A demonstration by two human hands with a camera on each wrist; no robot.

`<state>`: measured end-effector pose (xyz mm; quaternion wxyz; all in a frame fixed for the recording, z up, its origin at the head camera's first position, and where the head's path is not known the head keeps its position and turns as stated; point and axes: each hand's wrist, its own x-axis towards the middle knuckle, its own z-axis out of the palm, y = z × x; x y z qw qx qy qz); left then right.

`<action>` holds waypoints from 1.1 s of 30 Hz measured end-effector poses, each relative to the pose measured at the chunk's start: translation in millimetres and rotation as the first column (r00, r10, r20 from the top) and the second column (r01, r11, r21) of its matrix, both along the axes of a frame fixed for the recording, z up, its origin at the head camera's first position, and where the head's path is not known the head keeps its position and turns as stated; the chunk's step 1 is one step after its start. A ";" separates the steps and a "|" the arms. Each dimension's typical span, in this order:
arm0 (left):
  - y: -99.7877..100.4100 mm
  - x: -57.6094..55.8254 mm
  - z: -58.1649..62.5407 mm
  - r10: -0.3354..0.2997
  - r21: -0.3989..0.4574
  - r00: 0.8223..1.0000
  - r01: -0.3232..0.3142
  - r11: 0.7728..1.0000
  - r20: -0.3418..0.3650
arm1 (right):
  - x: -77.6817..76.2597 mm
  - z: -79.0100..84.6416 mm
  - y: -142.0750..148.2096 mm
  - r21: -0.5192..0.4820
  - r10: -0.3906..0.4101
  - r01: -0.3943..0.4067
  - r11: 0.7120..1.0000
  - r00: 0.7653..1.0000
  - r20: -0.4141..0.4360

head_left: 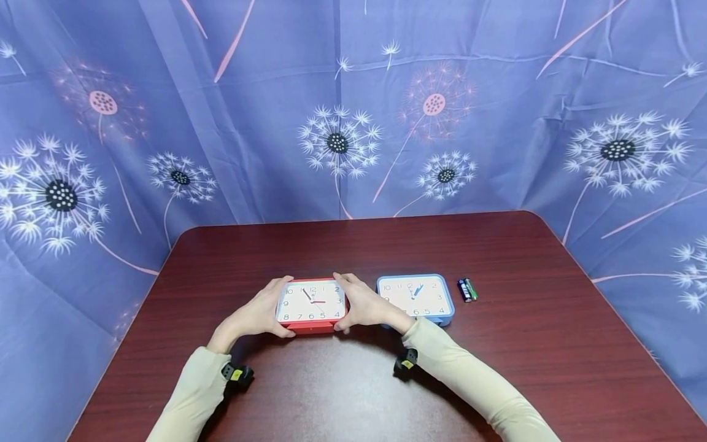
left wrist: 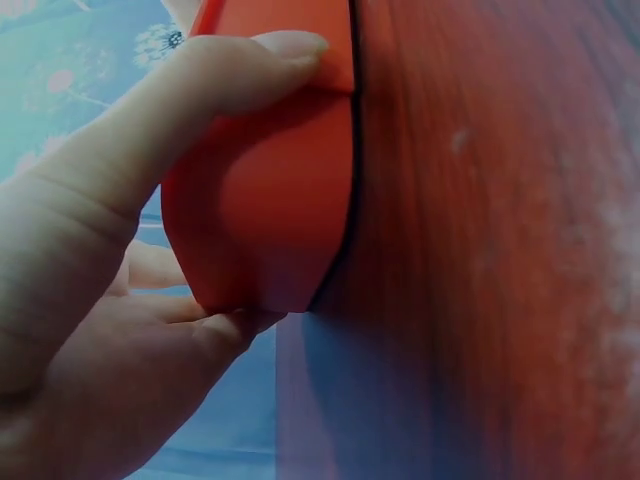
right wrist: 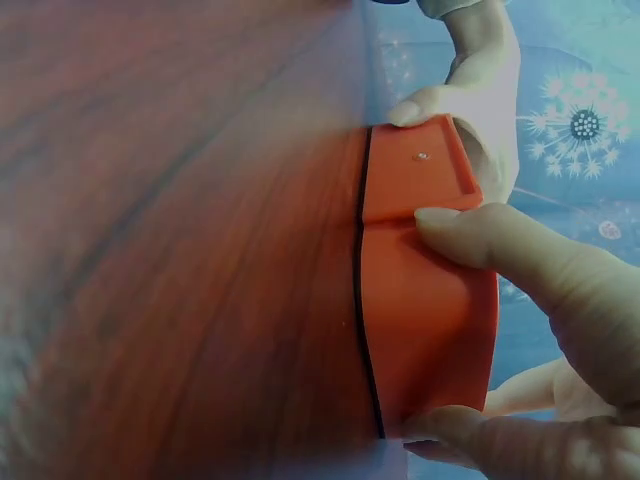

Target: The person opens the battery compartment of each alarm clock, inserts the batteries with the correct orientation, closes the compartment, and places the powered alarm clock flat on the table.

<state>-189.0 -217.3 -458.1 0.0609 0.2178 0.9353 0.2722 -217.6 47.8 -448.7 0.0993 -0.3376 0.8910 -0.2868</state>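
A red clock (head_left: 312,301) with a white dial lies face up on the table, its black-edged back against the wood. My left hand (head_left: 259,310) grips its left end, the thumb on the near side and the fingers round the far corner. At the other end my right hand (head_left: 364,302) holds it the same way. In the left wrist view the thumb presses the red casing (left wrist: 270,200). The right wrist view shows the right thumb on the near side, beside a raised part (right wrist: 422,170) with a small screw.
Right of the red clock lies a blue clock (head_left: 414,296), partly covered by the right wrist. Two batteries (head_left: 467,290) lie beyond it on the dark red table (head_left: 525,344). A blue dandelion-print curtain (head_left: 265,123) hangs behind the table and along its sides.
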 end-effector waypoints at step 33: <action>-4.1 0.8 6.0 -0.012 -0.029 0.996 0.010 1.000 -0.086 | 4.0 3.8 -1.3 -0.023 -0.029 0.029 0.999 1.000 -0.009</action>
